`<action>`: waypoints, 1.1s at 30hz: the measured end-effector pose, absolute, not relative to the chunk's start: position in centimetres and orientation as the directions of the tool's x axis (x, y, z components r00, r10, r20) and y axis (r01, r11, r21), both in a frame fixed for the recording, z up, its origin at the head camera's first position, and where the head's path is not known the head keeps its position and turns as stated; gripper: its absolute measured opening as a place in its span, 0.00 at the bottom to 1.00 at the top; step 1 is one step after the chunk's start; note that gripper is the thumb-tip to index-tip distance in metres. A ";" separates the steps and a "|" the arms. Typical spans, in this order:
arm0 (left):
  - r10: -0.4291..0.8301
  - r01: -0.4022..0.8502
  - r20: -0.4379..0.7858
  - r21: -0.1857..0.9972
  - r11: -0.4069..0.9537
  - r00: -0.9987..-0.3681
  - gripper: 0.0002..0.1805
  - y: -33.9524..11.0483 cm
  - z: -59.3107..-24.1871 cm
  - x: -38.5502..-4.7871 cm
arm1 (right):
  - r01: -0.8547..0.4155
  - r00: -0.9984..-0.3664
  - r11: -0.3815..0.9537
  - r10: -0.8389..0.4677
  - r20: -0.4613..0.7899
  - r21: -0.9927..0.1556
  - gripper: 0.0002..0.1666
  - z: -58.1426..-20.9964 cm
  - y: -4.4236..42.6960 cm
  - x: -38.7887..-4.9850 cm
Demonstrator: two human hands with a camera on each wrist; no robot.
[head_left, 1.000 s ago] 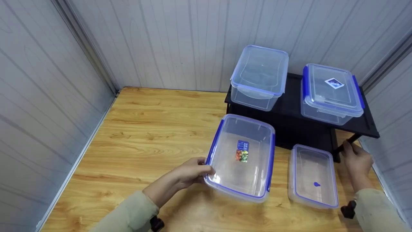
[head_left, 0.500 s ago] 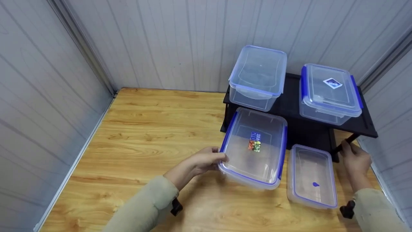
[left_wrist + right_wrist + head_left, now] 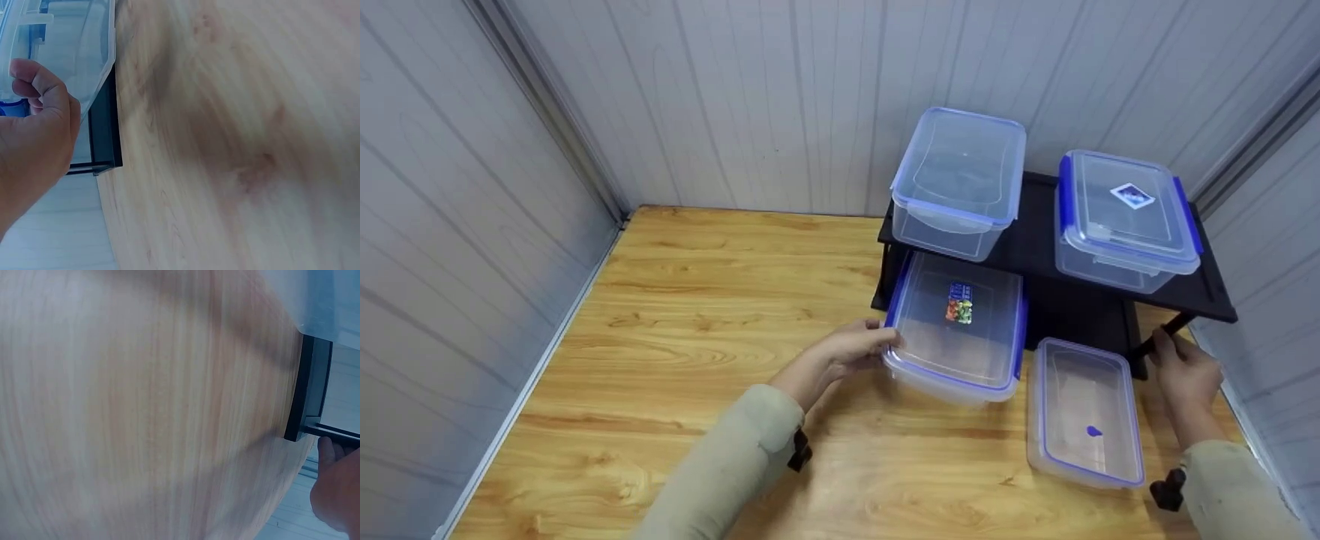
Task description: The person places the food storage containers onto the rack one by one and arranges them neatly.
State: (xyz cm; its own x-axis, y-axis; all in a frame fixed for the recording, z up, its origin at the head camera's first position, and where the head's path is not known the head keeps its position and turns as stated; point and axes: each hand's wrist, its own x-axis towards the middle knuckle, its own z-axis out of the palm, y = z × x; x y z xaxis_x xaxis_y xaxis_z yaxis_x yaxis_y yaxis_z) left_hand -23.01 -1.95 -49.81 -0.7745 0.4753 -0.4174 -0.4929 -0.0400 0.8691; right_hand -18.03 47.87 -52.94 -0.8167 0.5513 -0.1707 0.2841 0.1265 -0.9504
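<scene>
My left hand (image 3: 855, 351) grips the near left corner of a clear storage box (image 3: 952, 349) with blue side clips and a fruit label, thumb on the lid. The far end of this box lies under the upper shelf of a black two-tier rack (image 3: 1035, 232); its near end sticks out in front. In the left wrist view the fingers (image 3: 53, 93) curl at the box's edge. At the rack's front right post, my right hand (image 3: 1187, 375) pinches the post between thumb and fingers. The right wrist view shows that post (image 3: 332, 433) too.
Two lidded clear boxes, the left one (image 3: 960, 172) and the right one with a diamond label (image 3: 1129, 217), stand on the rack's top. Another clear box (image 3: 1086, 412) sits on the wooden surface (image 3: 720, 315) by the right hand. Panel walls (image 3: 735, 97) enclose the surface.
My left hand has moved the labelled box forward and to the right, from in front of the rack to partly beneath its upper shelf. My right hand stays on the post.
</scene>
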 end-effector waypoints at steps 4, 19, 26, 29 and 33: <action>0.481 -0.488 -0.414 0.872 -0.033 -0.773 0.09 -1.4 -49.7 -24.1 | 0.288 -0.821 0.148 0.547 -0.164 -0.946 0.41 -52.9 47.9 -18.0; 0.448 -0.443 -0.392 0.896 -0.010 -0.803 0.08 -0.2 -50.1 -27.0 | 0.321 -0.819 0.289 0.563 -0.111 -0.902 0.39 -53.0 48.0 -17.8; 0.361 -0.434 -0.410 0.901 0.017 -0.838 0.12 0.3 -50.0 -27.7 | 0.271 -0.815 0.174 0.564 -0.130 -0.947 0.40 -53.0 48.1 -17.8; 0.318 -0.436 -0.418 0.900 0.015 -0.851 0.16 0.6 -49.9 -28.0 | 0.284 -0.815 0.192 0.564 -0.131 -0.940 0.40 -53.0 48.1 -17.7; 0.269 -0.428 -0.408 0.904 -0.016 -0.873 0.18 0.8 -49.8 -28.2 | 0.295 -0.817 0.220 0.562 -0.126 -0.930 0.40 -52.9 48.1 -17.7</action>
State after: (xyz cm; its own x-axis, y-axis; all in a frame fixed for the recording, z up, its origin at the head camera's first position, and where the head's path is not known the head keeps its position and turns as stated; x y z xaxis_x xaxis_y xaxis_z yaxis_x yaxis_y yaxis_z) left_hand -28.24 0.85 -49.78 -0.8726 0.2687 -0.4080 -0.4276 -0.0165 0.9038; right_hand -17.73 48.12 -52.88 -0.8174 0.5622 -0.1257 0.2947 0.2204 -0.9298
